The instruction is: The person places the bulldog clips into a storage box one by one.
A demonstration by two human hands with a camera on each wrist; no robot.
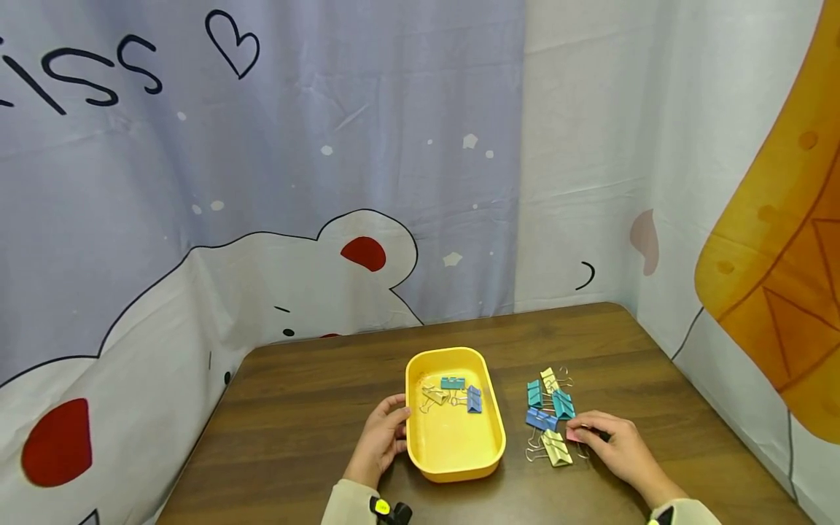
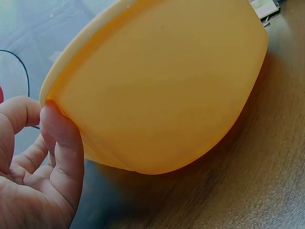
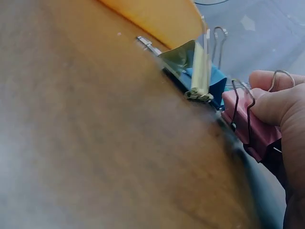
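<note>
My left hand point(image 1: 379, 441) grips the left rim of a yellow plastic tray point(image 1: 459, 475), thumb over the edge; the left wrist view shows the tray's wall point(image 2: 162, 86) up close. Inside lie a teal binder clip point(image 1: 453, 383), a pale yellow one point(image 1: 434, 394) and a blue one point(image 1: 474, 400). To the right of the tray, my right hand point(image 1: 617, 445) pinches a pink binder clip point(image 3: 252, 124) between thumb and fingers. Beside it on the table are a pale yellow clip point(image 1: 556, 448), a blue clip point(image 1: 541, 418) and a teal clip point(image 1: 564, 405).
Farther back in the same cluster sit another teal clip point(image 1: 534, 394) and another pale yellow clip point(image 1: 548, 380), wire handles sticking out. The dark wooden table point(image 1: 315, 408) ends at a printed curtain point(image 1: 459, 182) behind and along the sides.
</note>
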